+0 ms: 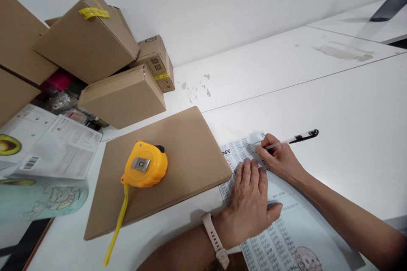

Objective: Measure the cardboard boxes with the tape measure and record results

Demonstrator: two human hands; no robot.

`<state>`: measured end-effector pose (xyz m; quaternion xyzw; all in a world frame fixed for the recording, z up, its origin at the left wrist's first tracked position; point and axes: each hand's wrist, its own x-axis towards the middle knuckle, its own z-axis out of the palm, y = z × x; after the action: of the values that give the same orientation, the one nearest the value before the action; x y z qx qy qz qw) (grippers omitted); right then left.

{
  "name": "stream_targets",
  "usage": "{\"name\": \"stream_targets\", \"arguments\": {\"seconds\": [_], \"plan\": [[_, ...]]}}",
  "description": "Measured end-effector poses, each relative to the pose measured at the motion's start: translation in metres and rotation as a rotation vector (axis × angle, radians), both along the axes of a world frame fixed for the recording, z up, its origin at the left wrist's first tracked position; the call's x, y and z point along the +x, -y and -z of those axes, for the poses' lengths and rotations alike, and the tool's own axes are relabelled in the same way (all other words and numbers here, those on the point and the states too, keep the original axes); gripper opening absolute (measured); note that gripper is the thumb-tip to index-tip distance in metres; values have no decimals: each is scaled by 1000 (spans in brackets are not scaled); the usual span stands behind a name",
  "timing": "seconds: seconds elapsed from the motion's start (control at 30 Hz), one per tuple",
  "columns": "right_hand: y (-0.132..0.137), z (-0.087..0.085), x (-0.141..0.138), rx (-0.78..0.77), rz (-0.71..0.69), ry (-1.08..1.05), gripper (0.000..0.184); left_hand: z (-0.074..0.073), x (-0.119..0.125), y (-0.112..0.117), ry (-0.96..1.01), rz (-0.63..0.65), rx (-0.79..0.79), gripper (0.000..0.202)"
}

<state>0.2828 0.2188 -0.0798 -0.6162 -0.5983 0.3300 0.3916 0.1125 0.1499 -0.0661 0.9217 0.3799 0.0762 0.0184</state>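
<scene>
My left hand (249, 199) lies flat, fingers stretched out, on a printed sheet of paper (280, 237) on the white table, with a pale watch strap on its wrist. My right hand (280, 159) grips a clear pen with a black cap (294, 138), its tip touching the sheet's upper part. Just left of the sheet lies a flat brown cardboard box (187, 152), and a yellow tape measure (144, 165) rests on it with its yellow tape trailing toward me.
Several cardboard boxes (92, 42) are stacked at the back left against the white wall. A white printed box (47, 144) and a pale green cup (41, 199) lie at the left. The white table (349, 93) stretches to the right.
</scene>
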Motion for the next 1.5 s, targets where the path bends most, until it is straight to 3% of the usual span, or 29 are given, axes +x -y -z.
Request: {"name": "stream_targets", "arguments": {"seconds": [0.7,0.8,0.87,0.93,1.0,1.1,1.2,1.3,1.37,1.43,1.5], "plan": [[1,-4,2,18,53,3,26,0,-1,0,15,-5,-19,77],[-1,-6,10,101,110,74,19,6,-1,0,42,3,-6,78],[-4,-7,17,194,63,197,12,9,-1,0,85,3,10,76],[-6,-6,24,264,-26,297,15,6,1,3,157,11,56,63],[-7,-3,30,311,-89,348,25,-8,0,10,284,43,164,43],[-7,5,34,355,-77,406,39,-49,-13,25,544,34,365,25],[-8,11,36,376,1,438,41,-96,-44,36,669,-238,509,30],[-8,10,35,398,75,399,31,-128,-86,28,686,-605,687,36],[-6,5,32,431,101,348,25,-135,-111,15,643,-754,589,50],[-2,-2,28,476,129,300,20,-135,-128,2,603,-850,395,66],[3,-13,23,513,158,273,18,-132,-135,-6,605,-924,271,67]]}}
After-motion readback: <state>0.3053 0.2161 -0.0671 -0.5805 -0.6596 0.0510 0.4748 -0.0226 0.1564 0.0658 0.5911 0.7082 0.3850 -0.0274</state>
